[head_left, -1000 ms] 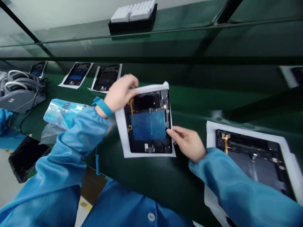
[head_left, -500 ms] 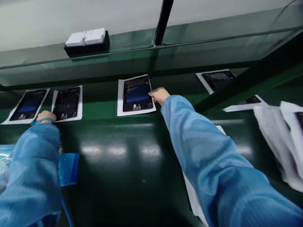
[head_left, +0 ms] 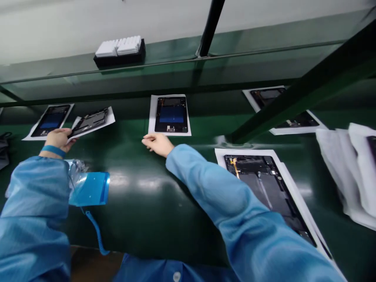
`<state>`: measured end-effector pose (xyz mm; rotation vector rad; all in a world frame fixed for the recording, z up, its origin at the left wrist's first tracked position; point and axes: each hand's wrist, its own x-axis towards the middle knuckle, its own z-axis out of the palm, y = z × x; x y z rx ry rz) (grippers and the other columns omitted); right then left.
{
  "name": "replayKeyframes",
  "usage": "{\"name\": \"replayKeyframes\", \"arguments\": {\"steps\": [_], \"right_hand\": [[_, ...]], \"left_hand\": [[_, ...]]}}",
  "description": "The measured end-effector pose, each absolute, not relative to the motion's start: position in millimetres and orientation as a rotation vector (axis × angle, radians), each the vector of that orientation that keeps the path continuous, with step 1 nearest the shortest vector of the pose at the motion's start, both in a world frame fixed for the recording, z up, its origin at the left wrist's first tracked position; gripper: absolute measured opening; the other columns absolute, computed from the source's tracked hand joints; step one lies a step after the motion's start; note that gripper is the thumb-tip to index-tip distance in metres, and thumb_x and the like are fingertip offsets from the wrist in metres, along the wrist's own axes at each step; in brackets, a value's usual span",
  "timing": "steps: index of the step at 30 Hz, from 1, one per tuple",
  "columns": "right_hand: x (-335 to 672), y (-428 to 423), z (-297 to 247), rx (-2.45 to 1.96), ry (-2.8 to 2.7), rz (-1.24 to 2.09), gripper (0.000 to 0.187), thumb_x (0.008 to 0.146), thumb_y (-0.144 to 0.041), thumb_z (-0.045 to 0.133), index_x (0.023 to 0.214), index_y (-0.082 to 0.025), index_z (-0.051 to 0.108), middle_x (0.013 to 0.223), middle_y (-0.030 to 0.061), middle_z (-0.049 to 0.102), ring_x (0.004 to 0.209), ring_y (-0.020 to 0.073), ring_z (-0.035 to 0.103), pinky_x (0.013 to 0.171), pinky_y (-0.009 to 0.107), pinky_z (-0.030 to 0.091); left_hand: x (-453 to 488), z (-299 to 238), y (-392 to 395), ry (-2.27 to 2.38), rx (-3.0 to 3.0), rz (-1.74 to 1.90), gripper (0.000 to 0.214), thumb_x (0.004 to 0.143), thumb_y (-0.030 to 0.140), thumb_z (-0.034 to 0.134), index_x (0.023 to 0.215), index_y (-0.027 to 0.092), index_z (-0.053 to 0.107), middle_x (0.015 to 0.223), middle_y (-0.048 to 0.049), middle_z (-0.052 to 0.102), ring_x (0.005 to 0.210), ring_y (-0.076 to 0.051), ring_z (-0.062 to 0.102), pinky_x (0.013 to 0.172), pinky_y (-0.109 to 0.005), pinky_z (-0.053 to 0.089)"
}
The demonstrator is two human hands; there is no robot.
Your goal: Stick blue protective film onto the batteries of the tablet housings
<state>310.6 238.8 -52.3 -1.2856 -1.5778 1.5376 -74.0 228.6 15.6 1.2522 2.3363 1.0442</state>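
Note:
My left hand [head_left: 60, 140] is closed on the near corner of an opened tablet [head_left: 91, 120] and the white sheet beneath it; both are tilted, their far side raised off the bench. Another opened tablet [head_left: 52, 120] lies on its white sheet just beyond that hand. My right hand [head_left: 158, 144] hovers over the green surface with its fingers curled together, and I see nothing in them. Just behind it, apart from the fingers, a tablet with a blue panel [head_left: 171, 114] rests on a white sheet.
A large opened tablet [head_left: 264, 184] lies on white sheets under my right forearm. A dark green post [head_left: 282, 102] slants across more tablets at the right, near white sleeves [head_left: 343, 168]. Blue film [head_left: 91, 188] and a coiled blue cord [head_left: 98, 233] are at the left.
My left hand has taken hold of the second tablet from the left and lifted it with its sheet. My right hand has let go of the middle tablet and moved left and nearer.

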Motion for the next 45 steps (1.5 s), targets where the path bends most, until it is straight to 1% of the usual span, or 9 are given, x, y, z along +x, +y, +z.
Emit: {"name": "replayKeyframes", "arguments": {"steps": [6, 10, 15, 19, 26, 29, 34, 39, 45], "right_hand": [[259.4, 163.0, -51.6, -0.883, -1.205, 2.028, 0.076, 0.094, -0.077, 0.026, 0.119, -0.015, 0.062, 0.11, 0.0155, 0.071, 0.089, 0.0222, 0.073, 0.081, 0.041, 0.062], [276.5, 128.8, -62.7, -0.882, -1.036, 2.021, 0.06, 0.084, -0.075, 0.054, 0.102, -0.019, 0.066, 0.088, 0.0076, 0.071, 0.081, 0.0219, 0.069, 0.077, 0.039, 0.06], [340.1, 93.6, -79.3, -1.076, -1.157, 1.852, 0.048, 0.074, -0.065, 0.072, 0.084, -0.019, 0.065, 0.069, 0.002, 0.064, 0.071, 0.0196, 0.064, 0.068, 0.033, 0.055], [393.0, 75.6, -80.2, -1.195, -1.287, 1.733, 0.048, 0.073, -0.066, 0.071, 0.078, -0.019, 0.065, 0.067, 0.0024, 0.065, 0.067, 0.0197, 0.062, 0.065, 0.033, 0.053], [430.1, 71.6, -74.7, -1.421, -1.575, 1.429, 0.035, 0.08, -0.055, 0.066, 0.072, -0.021, 0.066, 0.061, 0.0025, 0.064, 0.059, 0.021, 0.062, 0.063, 0.035, 0.052], [439.9, 73.6, -67.9, -1.54, -1.664, 1.171, 0.022, 0.077, -0.042, 0.069, 0.082, -0.021, 0.07, 0.065, 0.0031, 0.064, 0.061, 0.0214, 0.06, 0.069, 0.037, 0.051], [436.2, 54.2, -51.0, -1.519, -1.747, 0.925, 0.03, 0.08, -0.036, 0.064, 0.104, -0.02, 0.071, 0.083, 0.0049, 0.068, 0.071, 0.0203, 0.062, 0.081, 0.039, 0.051], [374.0, 21.7, -32.3, -1.089, -1.763, 1.305, 0.031, 0.086, -0.043, 0.066, 0.108, -0.023, 0.071, 0.09, 0.0048, 0.071, 0.07, 0.0174, 0.064, 0.069, 0.035, 0.055], [307.0, 17.1, -23.7, -0.919, -1.625, 1.514, 0.054, 0.07, -0.043, 0.084, 0.119, -0.027, 0.066, 0.107, 0.0074, 0.069, 0.074, 0.0208, 0.067, 0.067, 0.038, 0.057]], "left_hand": [[-7.1, 8.0, 108.0, 2.225, 1.024, 1.076, 0.036, 0.091, 0.047, 0.064, 0.111, 0.017, 0.059, 0.068, 0.0043, 0.055, 0.053, -0.01, 0.051, 0.049, -0.022, 0.043], [33.3, -6.9, 40.9, 2.112, 1.229, 1.014, 0.052, 0.078, 0.063, 0.066, 0.111, 0.022, 0.06, 0.064, 0.0026, 0.059, 0.058, -0.016, 0.055, 0.056, -0.027, 0.045], [33.4, -24.9, 23.1, 2.235, 1.626, 0.682, 0.046, 0.076, 0.062, 0.068, 0.097, 0.022, 0.062, 0.089, -0.0084, 0.067, 0.087, -0.028, 0.064, 0.079, -0.037, 0.045], [5.9, -37.3, 37.5, 2.283, 1.764, 0.21, 0.041, 0.075, 0.063, 0.062, 0.077, 0.023, 0.052, 0.065, -0.0051, 0.06, 0.066, -0.025, 0.06, 0.066, -0.035, 0.04], [-1.1, -41.4, 45.1, 2.258, 1.762, 0.155, 0.048, 0.071, 0.067, 0.069, 0.068, 0.023, 0.048, 0.06, -0.0036, 0.059, 0.054, -0.02, 0.054, 0.057, -0.032, 0.035], [-1.9, -37.3, 47.1, 2.185, 1.766, 0.158, 0.044, 0.074, 0.062, 0.068, 0.068, 0.022, 0.052, 0.059, -0.0018, 0.058, 0.054, -0.018, 0.054, 0.056, -0.03, 0.037], [-2.4, -14.2, 44.1, 2.065, 1.81, 0.235, 0.039, 0.08, 0.058, 0.055, 0.065, 0.022, 0.055, 0.057, 0.0, 0.056, 0.055, -0.017, 0.053, 0.057, -0.029, 0.039], [48.7, 10.2, 19.8, 2.202, 1.947, 0.528, 0.028, 0.089, 0.045, 0.048, 0.075, 0.021, 0.05, 0.062, 0.0003, 0.05, 0.058, -0.016, 0.044, 0.06, -0.03, 0.03], [119.3, 15.7, -5.3, 1.718, 2.005, 0.573, 0.037, 0.096, 0.052, 0.048, 0.075, 0.021, 0.052, 0.065, 0.0021, 0.05, 0.061, -0.014, 0.047, 0.059, -0.028, 0.039]]}}
